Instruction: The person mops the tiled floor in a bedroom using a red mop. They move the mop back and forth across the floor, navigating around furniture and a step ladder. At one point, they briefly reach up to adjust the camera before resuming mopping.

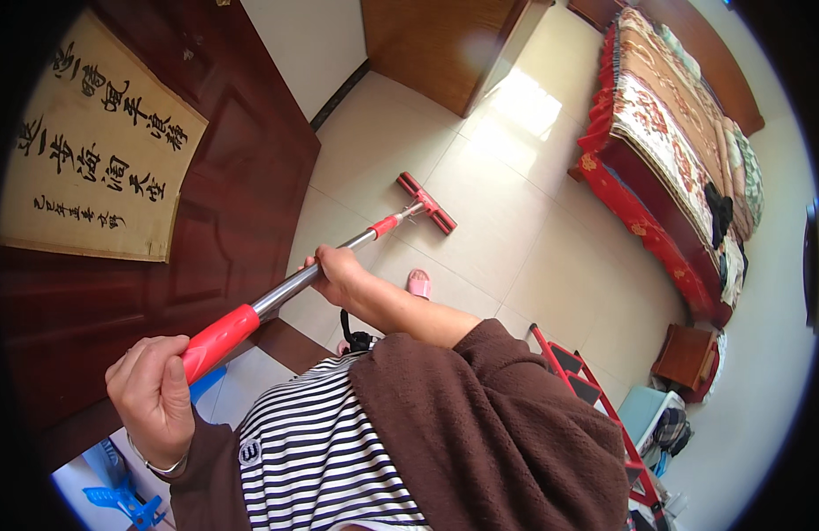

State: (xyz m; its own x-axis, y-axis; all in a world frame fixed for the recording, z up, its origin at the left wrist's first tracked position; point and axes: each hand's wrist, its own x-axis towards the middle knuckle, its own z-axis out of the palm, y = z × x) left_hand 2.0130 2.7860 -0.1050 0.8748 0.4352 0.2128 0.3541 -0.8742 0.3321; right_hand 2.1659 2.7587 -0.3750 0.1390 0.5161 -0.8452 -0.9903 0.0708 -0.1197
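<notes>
A sponge mop (285, 290) with a silver pole, a red hand grip and a red head runs slantwise away from me. My left hand (153, 394) is closed round the top end of the red grip, at the lower left. Farther down, my right hand (336, 273) is wrapped round the metal pole, its fingers partly hidden behind the wrist. The mop head (427, 203) rests on the pale tiles ahead of my foot, and its sponge is mostly hidden underneath.
Close on the left stands a dark red door (241, 168) with a paper scroll (91, 208). Ahead is a brown wooden cabinet (432, 49). A bed (666, 133) fills the far right, near a nightstand (684, 354). A red stepladder (576, 372) stands at my right. My foot wears a pink slipper (419, 285).
</notes>
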